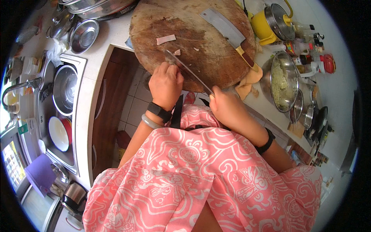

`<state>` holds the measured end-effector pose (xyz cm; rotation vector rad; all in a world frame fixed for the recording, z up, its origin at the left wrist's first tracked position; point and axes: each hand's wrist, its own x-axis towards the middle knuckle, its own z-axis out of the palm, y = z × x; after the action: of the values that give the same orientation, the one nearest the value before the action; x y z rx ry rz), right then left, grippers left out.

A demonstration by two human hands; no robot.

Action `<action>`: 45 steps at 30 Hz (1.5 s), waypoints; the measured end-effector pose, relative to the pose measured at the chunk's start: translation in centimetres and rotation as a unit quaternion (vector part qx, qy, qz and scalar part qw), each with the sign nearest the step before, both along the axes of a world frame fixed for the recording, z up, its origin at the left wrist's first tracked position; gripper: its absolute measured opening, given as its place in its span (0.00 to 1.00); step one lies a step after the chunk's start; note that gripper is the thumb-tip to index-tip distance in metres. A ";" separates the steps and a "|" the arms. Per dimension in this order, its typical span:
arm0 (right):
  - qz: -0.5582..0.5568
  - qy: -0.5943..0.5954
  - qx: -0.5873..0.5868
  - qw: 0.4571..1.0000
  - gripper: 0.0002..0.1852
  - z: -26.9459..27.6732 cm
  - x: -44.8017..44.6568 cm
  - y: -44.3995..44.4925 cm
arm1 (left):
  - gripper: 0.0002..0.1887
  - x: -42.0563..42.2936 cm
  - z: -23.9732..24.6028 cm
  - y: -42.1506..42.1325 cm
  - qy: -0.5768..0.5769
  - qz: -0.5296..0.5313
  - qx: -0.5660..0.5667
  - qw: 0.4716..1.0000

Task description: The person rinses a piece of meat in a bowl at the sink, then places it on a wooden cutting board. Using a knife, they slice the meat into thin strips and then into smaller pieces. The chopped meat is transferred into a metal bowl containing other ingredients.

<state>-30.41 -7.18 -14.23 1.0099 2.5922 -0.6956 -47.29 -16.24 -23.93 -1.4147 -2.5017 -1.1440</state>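
My right hand (224,104) grips the handle of a kitchen knife (191,73), whose blade points up and left over a round wooden chopping board (174,17). At the board's near edge, left of the blade, my left hand (165,84) rests with its fingers curled; whether something is under the fingertips is hidden. Small cut pink strips (177,52) lie close to the knife's tip. Farther back is a larger flat pink piece (166,39), perhaps ham. A cleaver (223,26) with a serrated stretch on its back lies on the board's right side.
Right of the board stand a steel bowl of pale green shredded food (279,82), a yellow pot (263,24) and several bottles. A tan cloth (249,81) hangs by the board's edge. Leftward are a sink (74,156) with basins and a steel bowl (84,36) on the counter.
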 end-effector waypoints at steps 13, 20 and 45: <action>0.021 0.030 0.018 0.999 0.11 0.1 1.7 -0.2 | 0.03 0.3 -0.1 0.1 0.014 0.010 -0.021 1.000; 0.008 0.102 0.007 0.995 0.11 -1.8 -1.4 0.3 | 0.03 0.5 -0.2 -0.2 0.029 0.000 -0.024 0.999; 0.039 0.085 -0.019 0.995 0.11 0.0 1.0 1.0 | 0.05 0.1 -0.7 -0.4 0.006 -0.008 0.029 1.000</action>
<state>-29.38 -6.23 -14.27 0.8688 2.7337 -0.8409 -47.19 -16.61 -24.67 -1.4265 -2.4319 -1.1978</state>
